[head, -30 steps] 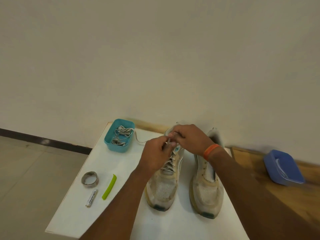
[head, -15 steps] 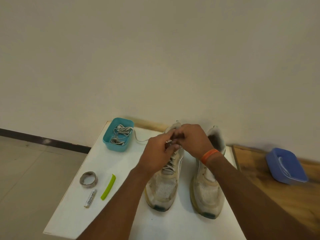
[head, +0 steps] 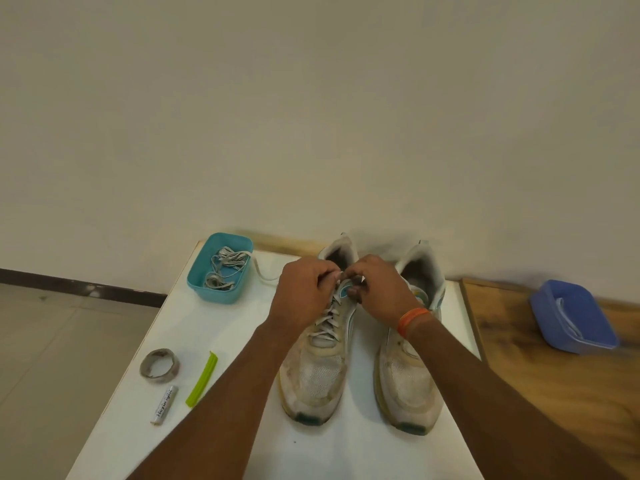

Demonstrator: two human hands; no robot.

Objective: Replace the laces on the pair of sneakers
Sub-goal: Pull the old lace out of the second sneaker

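Two worn white sneakers sit side by side on a white table [head: 214, 320], lower centre of frame, toes toward the camera. Left sneaker [head: 317, 379] is laced w/ a grey lace [head: 327, 322] criss-crossing up the tongue; right sneaker [head: 408, 382] shows no lace that I can make out (its upper part is partly behind the wrist). Both hands meet at the top of the left sneaker, just in front of its collar: left hand [head: 304, 294] has fingers curled, pinching the lace end at the top eyelets; right hand [head: 377, 289] also curled, fingertips pinching the lace right beside the left's, thumb down near the teal logo on the tongue. Orange band [head: 412, 318] on the right wrist. Upper left of the table, a teal tub [head: 221, 266] holds a tangle of grey laces [head: 227, 268]; one strand trails over its rim onto the table toward the hands. Lower left: a grey tape ring [head: 159, 365], a green strip [head: 202, 379] just right of it, and a small white tube [head: 164, 404] below the ring, all apart from each other. Far right, on a wooden surface [head: 554, 386] next to the table, a blue tub [head: 573, 315] w/ something white inside, too blurred to tell what.
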